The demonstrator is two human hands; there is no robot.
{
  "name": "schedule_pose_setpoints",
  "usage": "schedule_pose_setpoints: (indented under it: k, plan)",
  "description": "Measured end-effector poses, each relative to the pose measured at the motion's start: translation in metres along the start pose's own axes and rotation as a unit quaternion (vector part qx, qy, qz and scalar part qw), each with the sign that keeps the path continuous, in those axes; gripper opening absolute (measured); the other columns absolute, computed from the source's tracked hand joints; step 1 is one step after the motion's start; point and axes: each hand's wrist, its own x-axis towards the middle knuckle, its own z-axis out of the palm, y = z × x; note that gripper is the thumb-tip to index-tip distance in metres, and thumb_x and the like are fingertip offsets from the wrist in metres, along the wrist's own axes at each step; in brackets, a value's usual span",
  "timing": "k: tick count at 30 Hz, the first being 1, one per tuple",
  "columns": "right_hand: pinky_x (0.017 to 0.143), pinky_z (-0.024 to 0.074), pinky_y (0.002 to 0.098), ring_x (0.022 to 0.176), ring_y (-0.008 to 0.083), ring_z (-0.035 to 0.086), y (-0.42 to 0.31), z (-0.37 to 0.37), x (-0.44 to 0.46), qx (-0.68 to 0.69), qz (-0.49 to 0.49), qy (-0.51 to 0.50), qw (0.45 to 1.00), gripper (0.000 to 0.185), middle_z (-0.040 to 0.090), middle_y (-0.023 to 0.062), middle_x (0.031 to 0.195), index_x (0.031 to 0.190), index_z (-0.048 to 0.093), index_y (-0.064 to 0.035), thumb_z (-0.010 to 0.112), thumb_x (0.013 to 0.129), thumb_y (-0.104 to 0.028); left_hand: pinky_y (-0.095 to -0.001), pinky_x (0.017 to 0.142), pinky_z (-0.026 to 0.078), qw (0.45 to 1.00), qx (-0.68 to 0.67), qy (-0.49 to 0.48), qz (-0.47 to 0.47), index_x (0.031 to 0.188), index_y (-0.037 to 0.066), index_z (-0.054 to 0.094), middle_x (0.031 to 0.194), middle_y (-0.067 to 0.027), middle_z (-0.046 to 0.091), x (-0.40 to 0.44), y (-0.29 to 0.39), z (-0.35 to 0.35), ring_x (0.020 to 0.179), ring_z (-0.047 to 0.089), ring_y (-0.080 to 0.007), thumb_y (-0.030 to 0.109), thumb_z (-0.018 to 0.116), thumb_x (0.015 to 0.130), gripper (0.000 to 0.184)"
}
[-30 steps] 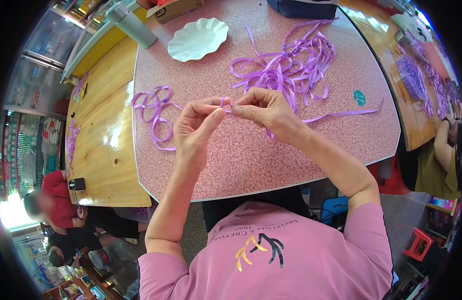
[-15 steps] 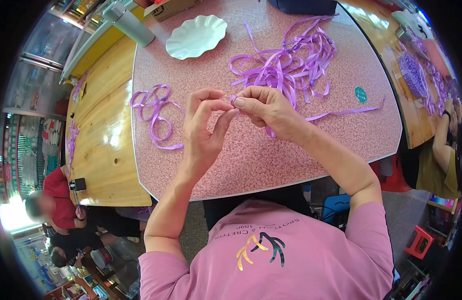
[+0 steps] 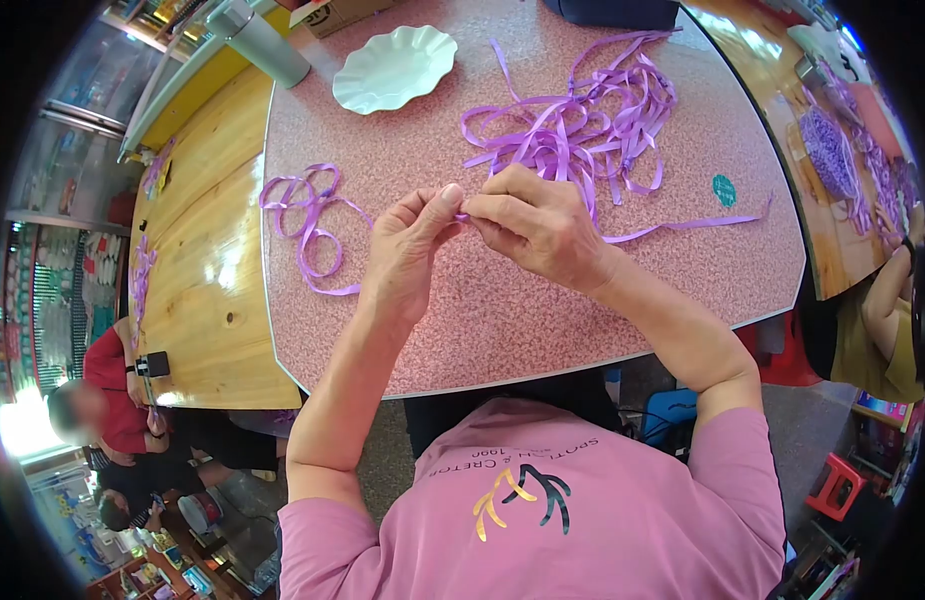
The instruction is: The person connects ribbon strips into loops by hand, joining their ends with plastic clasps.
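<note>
Both hands meet over the middle of the pink speckled table (image 3: 502, 320). My left hand (image 3: 414, 240) is closed, thumb pressed against the fingers, on a small bit of purple ribbon (image 3: 462, 216). Right beside it my right hand (image 3: 542, 220) pinches the same ribbon, its fingers curled and pointing left. Most of the held bit is hidden by fingertips. Beyond my right hand lies a tangled heap of purple ribbon (image 3: 622, 110). Loose loops of ribbon (image 3: 317, 225) rest left of my left hand, and one strand (image 3: 692, 224) runs out to the right.
A white scalloped plate (image 3: 394, 70) and a grey-green bottle (image 3: 260, 45) stand at the back left. A dark blue case (image 3: 612, 10) sits at the far edge. Wooden tables flank both sides. A person in red (image 3: 112, 390) is at left; another person's arm (image 3: 887, 300) is at right.
My left hand's fingers, spread apart before, have closed onto the ribbon, thumb on top. My right hand has turned, its knuckles now facing up, and stays at the ribbon.
</note>
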Motion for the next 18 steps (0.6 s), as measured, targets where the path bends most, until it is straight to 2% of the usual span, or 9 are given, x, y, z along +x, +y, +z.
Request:
schedule_pose_setpoints:
  k: [3,5,9,11,15,17,18]
  plan:
    - [0.055,0.0517,0.0312,0.069,0.0227,0.065,-0.001,0.0,0.0,-0.028,0.005,0.003,1.0,0.023,0.062,0.0083,0.086,0.096,0.068,-0.0036,0.075,0.075,0.002,-0.0289,0.088,0.046,0.995,0.081,0.043,0.042,0.099,0.006,0.066,0.099,-0.002,0.066,-0.003,-0.001,0.003,0.091,0.06,-0.0101,0.02,0.061,0.098,0.015]
    - [0.057,0.052,0.0308,0.071,0.0225,0.065,0.0,0.002,0.0,-0.003,0.027,0.018,0.999,0.021,0.063,0.0089,0.086,0.095,0.068,-0.0034,0.075,0.076,0.001,-0.0272,0.084,0.044,0.987,0.104,0.062,0.11,0.097,0.005,0.066,0.094,-0.0003,0.063,-0.01,0.0,0.01,0.09,0.054,-0.0088,0.018,0.067,0.093,0.014]
    - [0.06,0.0522,0.0304,0.074,0.0224,0.066,0.002,0.002,-0.002,0.04,0.074,0.015,0.996,0.019,0.063,0.0096,0.086,0.094,0.069,-0.0026,0.075,0.076,0.001,-0.0269,0.083,0.044,0.969,0.169,0.072,0.165,0.097,0.003,0.065,0.098,-0.003,0.061,-0.014,-0.013,0.013,0.093,0.054,-0.0104,0.011,0.067,0.092,0.009]
    - [0.062,0.0521,0.0299,0.076,0.0218,0.066,0.003,0.002,-0.002,0.051,0.076,0.014,0.996,0.017,0.064,0.0098,0.086,0.093,0.069,-0.0011,0.075,0.077,0.002,-0.0273,0.083,0.044,0.929,0.247,0.071,0.265,0.097,0.002,0.064,0.101,-0.0052,0.059,-0.006,-0.024,0.004,0.093,0.055,-0.0124,0.007,0.066,0.091,0.008]
    - [0.062,0.0518,0.0297,0.076,0.0213,0.066,0.003,0.003,-0.002,0.065,0.081,0.005,0.995,0.015,0.064,0.0098,0.086,0.092,0.069,-0.0005,0.075,0.078,0.002,-0.0275,0.084,0.044,0.919,0.261,0.092,0.28,0.094,0.002,0.062,0.099,-0.0063,0.059,-0.004,-0.026,0.005,0.093,0.055,-0.0136,0.007,0.065,0.091,0.007]
    - [0.059,0.0491,0.0262,0.072,0.0154,0.063,-0.001,0.003,0.001,0.082,0.113,0.014,0.99,0.011,0.063,0.0082,0.084,0.091,0.068,-0.0001,0.073,0.081,0.0,-0.0272,0.083,0.044,0.911,0.293,0.11,0.269,0.094,0.002,0.06,0.096,-0.0057,0.058,-0.002,-0.029,0.004,0.091,0.054,-0.0137,0.008,0.065,0.092,0.008]
    - [0.059,0.0491,0.0262,0.072,0.0154,0.063,-0.003,0.0,0.002,0.083,0.113,0.015,0.99,0.011,0.063,0.0082,0.084,0.091,0.068,-0.0001,0.073,0.081,0.0,-0.0272,0.083,0.044,0.911,0.294,0.11,0.269,0.094,0.002,0.06,0.096,-0.0057,0.058,-0.001,-0.031,0.004,0.091,0.054,-0.0137,0.008,0.065,0.092,0.008]
